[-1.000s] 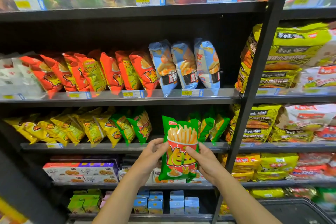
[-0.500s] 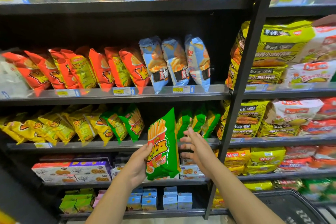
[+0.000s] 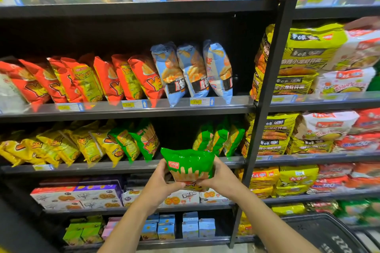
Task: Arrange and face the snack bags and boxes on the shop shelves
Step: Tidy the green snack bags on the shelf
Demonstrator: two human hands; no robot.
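Observation:
A green fries snack bag [image 3: 190,165] is tilted back towards the shelf, its top edge leaning into a gap in the third shelf's row. My left hand [image 3: 162,183] grips its lower left side and my right hand [image 3: 218,178] grips its lower right side. The gap lies between two green bags [image 3: 141,141] on the left and more green bags [image 3: 218,137] on the right. The shelf edge [image 3: 123,165] runs just behind the held bag's top.
Yellow bags [image 3: 53,146] fill the left of that shelf. Red bags [image 3: 82,80] and blue bags [image 3: 193,72] stand one shelf up. Biscuit boxes [image 3: 78,196] and small cartons [image 3: 166,228] sit below. A black upright post [image 3: 265,109] divides off noodle packs [image 3: 304,57]. A dark basket [image 3: 320,232] is at lower right.
The green bag was turned edge-on in my left hand alone; now both hands hold it, front facing me, tipped back and raised towards the shelf gap.

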